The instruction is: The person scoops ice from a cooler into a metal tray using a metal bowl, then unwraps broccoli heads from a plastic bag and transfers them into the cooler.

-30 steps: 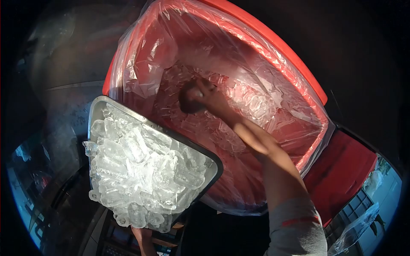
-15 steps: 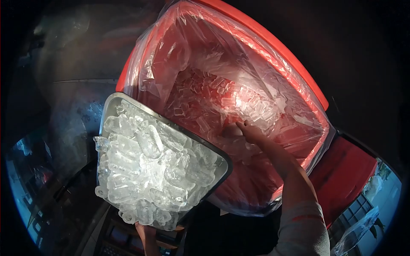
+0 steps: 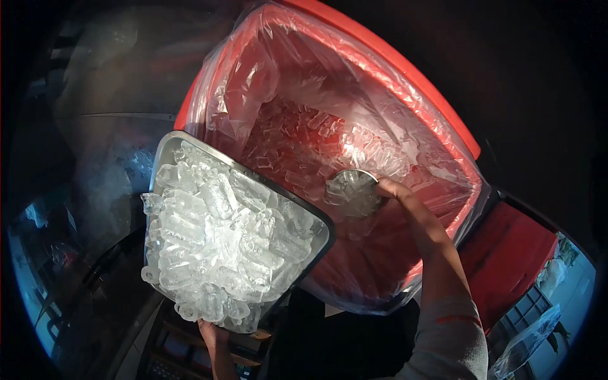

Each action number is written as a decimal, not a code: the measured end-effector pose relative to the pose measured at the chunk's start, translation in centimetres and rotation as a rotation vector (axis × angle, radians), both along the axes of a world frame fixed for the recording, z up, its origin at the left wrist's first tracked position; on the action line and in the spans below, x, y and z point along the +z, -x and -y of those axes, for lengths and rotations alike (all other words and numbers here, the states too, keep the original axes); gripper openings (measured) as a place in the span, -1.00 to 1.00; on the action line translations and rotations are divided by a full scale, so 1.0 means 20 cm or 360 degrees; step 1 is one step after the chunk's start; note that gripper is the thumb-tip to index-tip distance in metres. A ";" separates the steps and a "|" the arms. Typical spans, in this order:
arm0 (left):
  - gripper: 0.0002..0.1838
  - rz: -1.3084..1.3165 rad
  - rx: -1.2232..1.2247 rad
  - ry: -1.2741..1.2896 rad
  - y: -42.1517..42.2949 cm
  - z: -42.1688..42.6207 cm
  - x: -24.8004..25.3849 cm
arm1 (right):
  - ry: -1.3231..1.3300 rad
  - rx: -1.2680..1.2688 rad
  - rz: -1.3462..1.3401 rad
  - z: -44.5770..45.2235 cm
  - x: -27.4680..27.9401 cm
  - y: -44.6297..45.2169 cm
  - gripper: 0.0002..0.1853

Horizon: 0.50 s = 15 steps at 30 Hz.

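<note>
My left hand (image 3: 214, 332) grips the near lower edge of a metal pan (image 3: 256, 174), its fingers partly hidden beneath it. Tube-shaped ice (image 3: 228, 240) is heaped in the pan. Inside a red ice chest (image 3: 415, 79), my right hand (image 3: 394, 189) is closed on the rim of a round metal bowl (image 3: 354, 170) with ice in it. A clear plastic liner (image 3: 278, 57) covers the chest's walls, and loose ice (image 3: 373, 149) lies at its bottom. The pan overlaps the chest's left side.
A red panel (image 3: 513, 247) stands right of the chest. Beyond it are a dark crate (image 3: 525, 320) and a clear plastic bag (image 3: 525, 342). Dark shelving with small items (image 3: 180, 351) is below the pan.
My right hand has drawn the bowl up and slightly right, turning its mouth into view with ice inside. The pan has shifted slightly up and left in view.
</note>
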<state>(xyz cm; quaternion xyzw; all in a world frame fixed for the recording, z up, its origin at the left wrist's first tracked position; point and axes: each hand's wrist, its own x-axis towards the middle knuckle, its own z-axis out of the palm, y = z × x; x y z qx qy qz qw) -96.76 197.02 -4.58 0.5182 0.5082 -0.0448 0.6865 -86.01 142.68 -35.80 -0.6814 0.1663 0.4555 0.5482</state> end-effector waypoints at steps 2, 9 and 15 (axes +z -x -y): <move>-0.50 0.0031 0.0014 -0.0010 -0.01 0.01 0.00 | 0.0230 0.0095 -0.0047 -0.01 0.24 -0.08 -0.54; -0.38 0.0142 0.0034 0.0168 0.00 0.00 -0.02 | 0.0143 -0.0265 -0.0032 -0.02 0.99 -0.14 -0.60; -0.46 0.0093 0.0205 0.0144 -0.01 0.01 -0.06 | -0.0012 -0.0723 -0.0197 -0.10 1.77 -0.19 -0.52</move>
